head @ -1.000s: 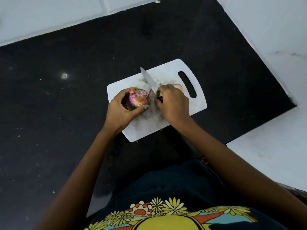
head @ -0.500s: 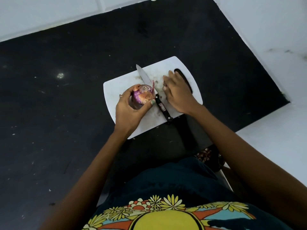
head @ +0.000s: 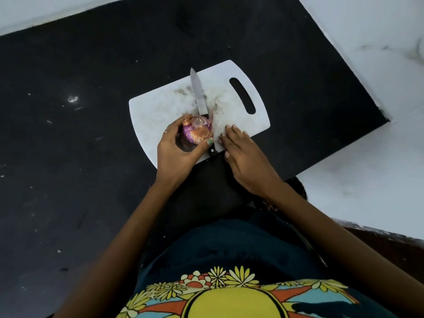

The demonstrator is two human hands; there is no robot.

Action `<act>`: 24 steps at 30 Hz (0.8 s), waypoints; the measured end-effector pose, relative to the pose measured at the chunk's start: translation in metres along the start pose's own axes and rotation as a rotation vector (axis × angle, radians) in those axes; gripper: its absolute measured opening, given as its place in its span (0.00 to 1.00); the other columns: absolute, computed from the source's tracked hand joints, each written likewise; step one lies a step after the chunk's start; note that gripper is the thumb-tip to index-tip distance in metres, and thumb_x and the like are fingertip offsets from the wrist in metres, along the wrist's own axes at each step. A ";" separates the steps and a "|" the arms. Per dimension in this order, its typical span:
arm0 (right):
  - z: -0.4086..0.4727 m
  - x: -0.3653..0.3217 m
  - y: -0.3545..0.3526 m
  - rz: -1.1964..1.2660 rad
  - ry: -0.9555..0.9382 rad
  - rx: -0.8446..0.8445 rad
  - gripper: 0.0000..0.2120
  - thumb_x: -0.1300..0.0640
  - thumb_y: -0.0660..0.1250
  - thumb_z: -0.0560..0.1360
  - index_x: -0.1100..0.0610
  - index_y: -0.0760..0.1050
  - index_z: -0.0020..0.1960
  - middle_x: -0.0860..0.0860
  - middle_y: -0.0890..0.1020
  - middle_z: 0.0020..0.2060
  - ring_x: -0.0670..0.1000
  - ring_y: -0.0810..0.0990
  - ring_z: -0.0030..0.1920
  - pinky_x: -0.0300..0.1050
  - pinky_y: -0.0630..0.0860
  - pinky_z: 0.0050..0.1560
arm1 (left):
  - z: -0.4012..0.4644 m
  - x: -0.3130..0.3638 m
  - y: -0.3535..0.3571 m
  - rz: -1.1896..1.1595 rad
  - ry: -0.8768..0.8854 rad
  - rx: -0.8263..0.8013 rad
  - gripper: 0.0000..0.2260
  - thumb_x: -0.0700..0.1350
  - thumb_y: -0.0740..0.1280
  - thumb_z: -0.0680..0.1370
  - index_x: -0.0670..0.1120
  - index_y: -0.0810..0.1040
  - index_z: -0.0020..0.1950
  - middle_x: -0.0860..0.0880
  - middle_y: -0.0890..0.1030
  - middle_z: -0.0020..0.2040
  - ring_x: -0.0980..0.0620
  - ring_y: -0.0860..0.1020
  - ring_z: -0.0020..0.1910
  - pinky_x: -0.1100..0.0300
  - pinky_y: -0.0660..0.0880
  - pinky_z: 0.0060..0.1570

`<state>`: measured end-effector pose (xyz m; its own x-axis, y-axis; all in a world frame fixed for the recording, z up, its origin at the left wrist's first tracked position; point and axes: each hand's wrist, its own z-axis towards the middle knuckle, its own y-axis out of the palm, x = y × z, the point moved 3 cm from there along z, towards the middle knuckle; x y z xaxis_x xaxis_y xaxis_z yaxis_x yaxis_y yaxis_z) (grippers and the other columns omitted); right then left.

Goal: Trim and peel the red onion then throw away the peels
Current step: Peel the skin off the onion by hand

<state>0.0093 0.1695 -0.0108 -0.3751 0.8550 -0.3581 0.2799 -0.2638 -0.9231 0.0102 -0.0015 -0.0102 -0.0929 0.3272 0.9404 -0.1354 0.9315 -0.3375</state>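
Observation:
A red onion (head: 198, 131) with a cut top and patches of brown skin sits in my left hand (head: 177, 150), whose fingers and thumb curl round it just above the white cutting board (head: 158, 106). A knife (head: 198, 94) lies flat on the board, blade pointing away, its black handle end (head: 213, 153) showing below the onion. My right hand (head: 243, 154) rests flat on the board's near right edge beside the knife, fingers straight, holding nothing. A thin strip of peel (head: 210, 117) sticks up at the onion's right side.
The board lies on a black countertop (head: 68, 145) bounded by white tiled walls (head: 367, 31) at the back and right. The board's handle slot (head: 242, 95) faces the far right. Small onion scraps and stains mark the board's middle.
My right hand let go of the knife, which now lies on the board, and moved back to the board's near edge. My left hand kept hold of the onion.

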 end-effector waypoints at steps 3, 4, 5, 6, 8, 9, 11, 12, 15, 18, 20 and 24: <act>-0.012 -0.002 0.003 -0.041 -0.023 -0.019 0.23 0.54 0.49 0.80 0.63 0.60 0.73 0.59 0.61 0.75 0.55 0.55 0.76 0.46 0.47 0.75 | -0.007 -0.001 0.002 0.013 -0.008 0.019 0.31 0.54 0.75 0.68 0.44 0.73 0.67 0.47 0.78 0.62 0.53 0.76 0.61 0.55 0.74 0.63; -0.016 -0.003 0.004 -0.042 -0.031 -0.023 0.24 0.53 0.48 0.80 0.63 0.61 0.73 0.59 0.61 0.74 0.55 0.55 0.76 0.45 0.47 0.75 | -0.009 -0.001 0.003 0.015 -0.010 0.023 0.30 0.54 0.74 0.68 0.44 0.73 0.66 0.47 0.78 0.61 0.54 0.76 0.61 0.57 0.74 0.63; -0.019 -0.004 0.003 -0.037 -0.037 -0.023 0.25 0.51 0.47 0.80 0.63 0.62 0.72 0.59 0.62 0.74 0.55 0.56 0.76 0.45 0.47 0.75 | -0.011 0.000 0.004 0.013 -0.012 0.026 0.30 0.54 0.74 0.67 0.44 0.73 0.66 0.48 0.78 0.61 0.54 0.76 0.61 0.59 0.73 0.63; -0.022 -0.006 0.003 -0.024 -0.042 -0.017 0.27 0.50 0.46 0.79 0.63 0.63 0.72 0.59 0.63 0.74 0.55 0.57 0.76 0.44 0.48 0.75 | -0.013 0.001 0.004 0.012 -0.013 0.030 0.30 0.54 0.75 0.67 0.44 0.74 0.66 0.48 0.78 0.61 0.54 0.76 0.61 0.60 0.73 0.63; -0.025 -0.008 0.001 0.037 -0.035 0.012 0.27 0.48 0.46 0.79 0.63 0.68 0.69 0.59 0.67 0.72 0.54 0.61 0.75 0.43 0.50 0.74 | -0.015 0.003 0.006 0.011 -0.014 0.035 0.30 0.54 0.75 0.67 0.45 0.74 0.66 0.50 0.78 0.61 0.55 0.76 0.61 0.60 0.73 0.63; -0.026 -0.008 0.000 0.092 -0.012 0.035 0.27 0.48 0.47 0.79 0.62 0.70 0.68 0.58 0.69 0.71 0.54 0.62 0.74 0.42 0.52 0.74 | -0.016 0.003 0.007 0.007 -0.016 0.037 0.30 0.53 0.75 0.68 0.45 0.74 0.66 0.51 0.78 0.60 0.55 0.76 0.61 0.60 0.73 0.63; -0.026 -0.005 -0.006 0.192 0.047 0.111 0.25 0.50 0.50 0.79 0.63 0.73 0.65 0.58 0.73 0.68 0.52 0.65 0.72 0.41 0.55 0.73 | -0.017 0.004 0.009 -0.001 -0.024 0.038 0.29 0.51 0.76 0.68 0.45 0.73 0.66 0.52 0.77 0.59 0.56 0.76 0.60 0.63 0.72 0.62; -0.024 -0.002 -0.009 0.201 0.066 0.145 0.23 0.51 0.51 0.79 0.63 0.73 0.65 0.58 0.74 0.67 0.52 0.66 0.72 0.41 0.56 0.72 | -0.017 0.004 0.010 -0.001 -0.025 0.036 0.29 0.51 0.76 0.68 0.45 0.73 0.66 0.52 0.77 0.58 0.57 0.76 0.60 0.65 0.72 0.62; -0.015 0.009 -0.013 0.107 0.066 0.059 0.22 0.54 0.51 0.79 0.61 0.70 0.68 0.55 0.70 0.70 0.51 0.63 0.74 0.44 0.52 0.74 | -0.016 0.004 0.010 0.012 -0.017 0.023 0.29 0.50 0.76 0.68 0.44 0.73 0.67 0.53 0.76 0.57 0.59 0.75 0.59 0.68 0.71 0.61; -0.009 0.017 -0.014 0.032 0.018 -0.041 0.25 0.54 0.48 0.77 0.59 0.66 0.71 0.52 0.66 0.73 0.48 0.59 0.75 0.46 0.47 0.76 | -0.011 0.004 0.009 0.016 -0.011 0.025 0.29 0.51 0.75 0.68 0.44 0.73 0.67 0.54 0.76 0.59 0.59 0.75 0.59 0.65 0.72 0.62; -0.002 0.020 -0.016 0.017 0.010 -0.062 0.25 0.54 0.47 0.77 0.59 0.64 0.72 0.52 0.64 0.74 0.48 0.57 0.76 0.47 0.46 0.76 | -0.003 0.004 0.008 0.033 -0.002 0.027 0.29 0.52 0.75 0.68 0.45 0.73 0.67 0.53 0.76 0.60 0.57 0.75 0.60 0.62 0.72 0.63; 0.023 0.022 -0.019 0.029 0.019 -0.041 0.24 0.55 0.49 0.78 0.60 0.64 0.72 0.54 0.64 0.74 0.50 0.58 0.76 0.48 0.48 0.76 | 0.018 0.005 0.006 0.048 -0.005 0.031 0.30 0.53 0.75 0.68 0.45 0.73 0.66 0.50 0.77 0.60 0.54 0.76 0.61 0.57 0.73 0.63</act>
<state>-0.0246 0.1836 -0.0042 -0.3498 0.8555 -0.3818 0.3269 -0.2705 -0.9055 -0.0092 0.0027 -0.0082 -0.1045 0.3703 0.9230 -0.1614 0.9095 -0.3831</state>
